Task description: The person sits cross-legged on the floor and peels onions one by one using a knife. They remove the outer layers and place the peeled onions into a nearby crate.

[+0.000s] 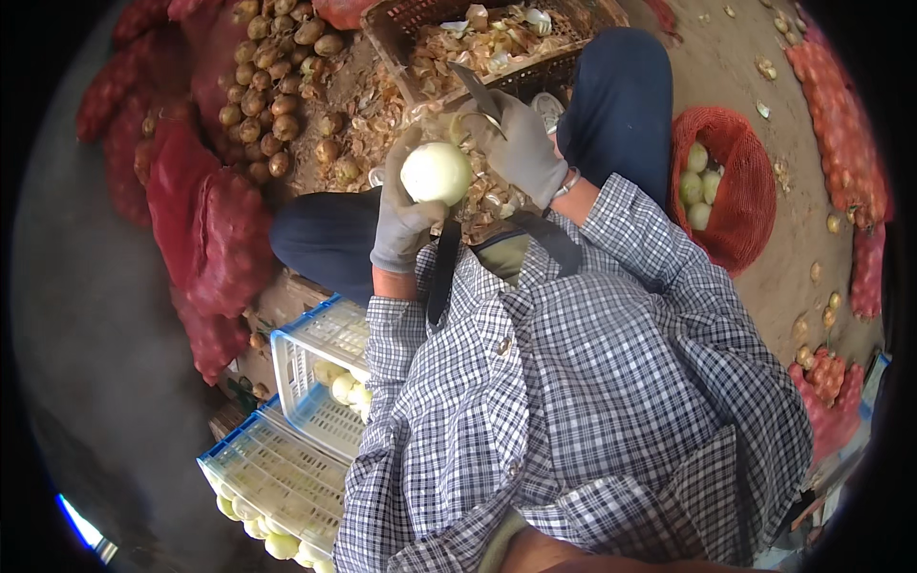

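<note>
A peeled white onion [435, 174] sits in my gloved left hand [402, 204], with the thumb below it and the fingers along its left side. My gloved right hand [517, 147] grips a knife [474, 92], whose blade points up and to the left, away from my body. The knife's handle is mostly hidden by the glove. A small gap separates the right hand from the onion. Below both hands, loose onion skins [494, 197] cover the ground between my legs.
A crate [394, 68] of skins stands ahead. Unpeeled onions [265, 100] lie to the left beside red mesh sacks [193, 222]. At the right, an open red mesh bag [749, 193] holds peeled onions. Plastic crates [279, 365] with peeled onions are at the lower left.
</note>
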`<state>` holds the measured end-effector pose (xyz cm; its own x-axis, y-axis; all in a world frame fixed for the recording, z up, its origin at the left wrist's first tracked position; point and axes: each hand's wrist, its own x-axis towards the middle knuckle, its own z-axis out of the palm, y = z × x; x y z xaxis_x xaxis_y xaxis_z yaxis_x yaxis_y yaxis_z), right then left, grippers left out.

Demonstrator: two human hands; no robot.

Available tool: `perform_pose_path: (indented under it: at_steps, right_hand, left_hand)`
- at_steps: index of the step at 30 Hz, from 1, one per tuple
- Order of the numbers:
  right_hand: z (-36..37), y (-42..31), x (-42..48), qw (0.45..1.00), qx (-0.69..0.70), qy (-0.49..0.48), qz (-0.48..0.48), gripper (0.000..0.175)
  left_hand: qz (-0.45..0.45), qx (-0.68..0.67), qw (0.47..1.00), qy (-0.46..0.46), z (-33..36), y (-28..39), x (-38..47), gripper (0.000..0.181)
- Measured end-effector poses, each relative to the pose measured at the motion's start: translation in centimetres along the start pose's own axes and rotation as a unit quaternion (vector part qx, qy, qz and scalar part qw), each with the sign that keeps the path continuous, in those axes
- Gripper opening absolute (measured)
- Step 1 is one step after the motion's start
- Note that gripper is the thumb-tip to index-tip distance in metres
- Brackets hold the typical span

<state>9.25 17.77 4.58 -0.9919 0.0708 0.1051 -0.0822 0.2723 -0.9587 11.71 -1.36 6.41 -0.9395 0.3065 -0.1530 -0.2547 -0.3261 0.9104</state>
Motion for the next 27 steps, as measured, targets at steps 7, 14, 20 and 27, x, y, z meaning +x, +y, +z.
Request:
perform_pose_path:
  at_steps: [7, 14, 20, 27]
  right_hand:
    - [-1.4, -1.6, 1.4, 0.994, 0.029, 0.086, 0.06, 0.033]
    - [-1.7, -0.3, 1.7, 0.985, -0.076, -0.068, 0.138, 0.037]
    - [-0.6, 0.9, 0.8, 0.963, -0.221, -0.15, 0.024, 0.039]
    - [-0.5, 8.3, 1.0, 0.894, 0.224, -0.063, 0.382, 0.033]
  left_hand:
    - [0.012, 0.065, 0.996, 0.052, -2.5, -1.0, -0.3, 0.115]
    - [0.087, 0.244, 0.964, 0.055, -3.7, -2.8, -0.4, 0.113]
    - [0.041, 0.316, 0.944, 0.088, -2.8, -2.7, 1.0, 0.098]
    - [-0.044, 0.162, 0.984, 0.061, 1.9, 1.0, 4.7, 0.071]
